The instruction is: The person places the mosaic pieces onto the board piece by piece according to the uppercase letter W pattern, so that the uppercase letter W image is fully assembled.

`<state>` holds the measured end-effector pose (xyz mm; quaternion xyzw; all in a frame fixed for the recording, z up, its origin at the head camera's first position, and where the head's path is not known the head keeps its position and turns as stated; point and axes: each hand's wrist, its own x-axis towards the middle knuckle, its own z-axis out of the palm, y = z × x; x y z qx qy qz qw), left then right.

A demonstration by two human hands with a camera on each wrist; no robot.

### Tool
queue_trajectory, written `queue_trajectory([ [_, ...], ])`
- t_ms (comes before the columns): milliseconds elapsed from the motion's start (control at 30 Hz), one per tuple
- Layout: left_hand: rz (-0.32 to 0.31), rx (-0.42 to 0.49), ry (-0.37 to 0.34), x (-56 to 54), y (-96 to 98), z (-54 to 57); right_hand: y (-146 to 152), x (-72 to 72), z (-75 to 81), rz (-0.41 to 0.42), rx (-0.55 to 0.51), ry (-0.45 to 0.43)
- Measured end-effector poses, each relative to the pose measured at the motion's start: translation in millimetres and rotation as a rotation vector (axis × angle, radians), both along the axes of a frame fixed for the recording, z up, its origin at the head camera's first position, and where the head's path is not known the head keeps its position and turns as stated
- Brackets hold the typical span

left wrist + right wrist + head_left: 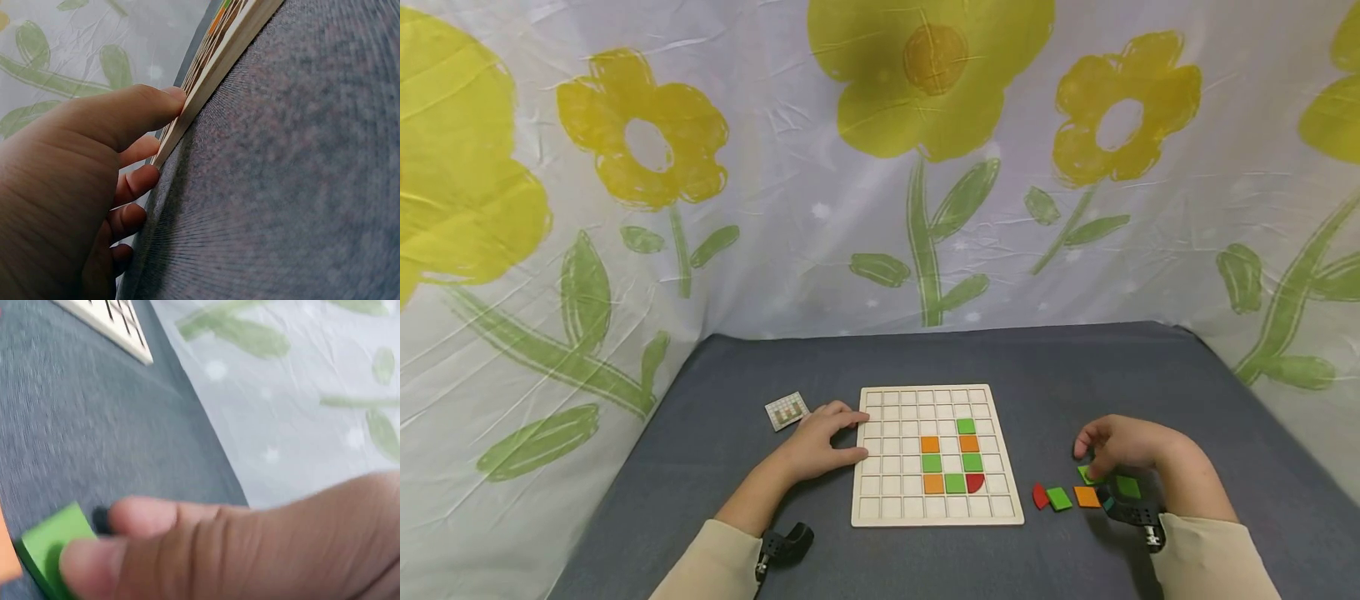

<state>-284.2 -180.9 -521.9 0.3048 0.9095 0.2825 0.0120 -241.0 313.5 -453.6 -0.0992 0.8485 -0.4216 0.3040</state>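
My left hand [818, 440] rests at the left edge of a pale wooden grid board [887, 483], thumb and index finger touching its rim. In the left wrist view the thumb [147, 109] lies against the board's side [212, 81], other fingers loosely bent beside it. Green and orange square tiles and a red quarter-round tile [974, 483] sit in the board's cells. Right of the board, my right hand [1138, 446] is low over loose tiles. Its thumb [94, 565] overlaps a green tile [62, 528], with the index fingertip apart from that tile.
Near the right hand lie a red piece [1040, 497], a green tile [1059, 499], an orange tile [1086, 497] and another green tile [1127, 487]. A small pattern card [786, 410] lies behind the left hand. A flowered curtain [775, 208] surrounds the dark tabletop [737, 375].
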Motion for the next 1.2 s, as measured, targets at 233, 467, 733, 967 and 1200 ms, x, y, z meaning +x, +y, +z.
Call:
queue_trajectory([
  [233, -0.007, 0.002, 0.01, 0.3, -0.4, -0.5, 6.5, 0.4, -5.1, -0.091, 0.085, 0.037],
  [467, -0.013, 0.006, 0.014, 0.8, -0.4, -0.1, 3.7, -3.4, -6.5, -0.094, 0.068, 0.145],
  [733, 0.003, -0.004, 0.023, 0.6, 0.1, -1.3, -1.3, -4.4, -10.0, -0.103, 0.134, 0.211],
  [967, -0.003, 0.002, 0.027, 1.2, -0.2, 0.5, -11.6, -11.6, -14.2, -0.081, 0.282, 0.406],
  [1200, -0.012, 0.015, 0.005, 1.9, 0.3, 0.6, -26.5, -10.3, -4.6, -0.107, 0.292, 0.496],
])
